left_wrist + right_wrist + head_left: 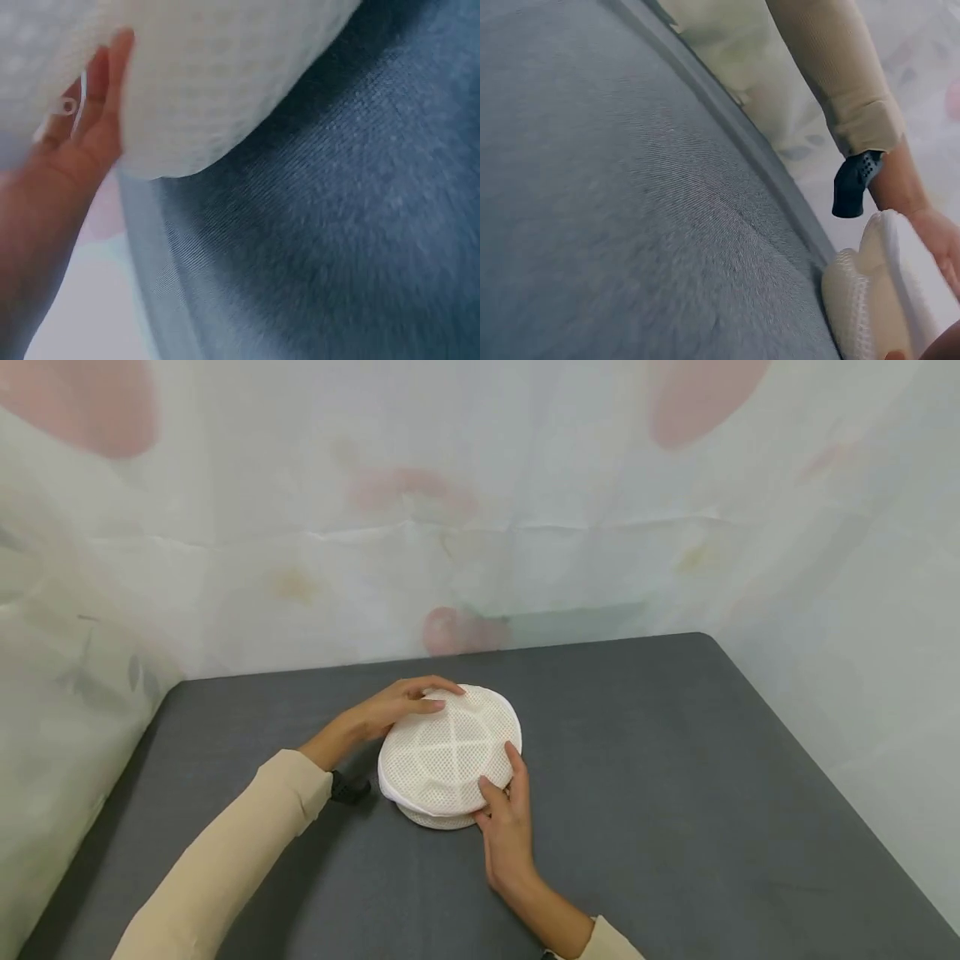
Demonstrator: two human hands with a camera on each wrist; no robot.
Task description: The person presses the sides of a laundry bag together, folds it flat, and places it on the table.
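Nearest in the head view, the right hand (508,827) reaches up from the lower edge of the picture, its cream cuff just showing; its fingers lie nearly straight against the near right rim of the mesh pad (448,756), the thumb on top of the rim, and whether any finger curls under the edge cannot be told. The pad is round, white and netted, with a raised cross on its top face; it lies flat on the grey table (675,777), about midway across and nearer the far edge than the near one; a second layer shows under its near rim; in the right wrist view the pad (870,300) is seen edge on, two thick layers stacked on the table (630,187).

Farther off, the left hand (397,703) comes in from the left in a cream sleeve (225,860); its fingers are stretched flat over the far left rim of the pad and press on it, curled round nothing; a small black device (348,788) sits at that wrist; in the left wrist view the hand (75,142) lies against the pad's white netting (210,75), with a small ring-shaped pull close by.

Beyond the table hangs a pale curtain (480,527) with faint pink blotches.
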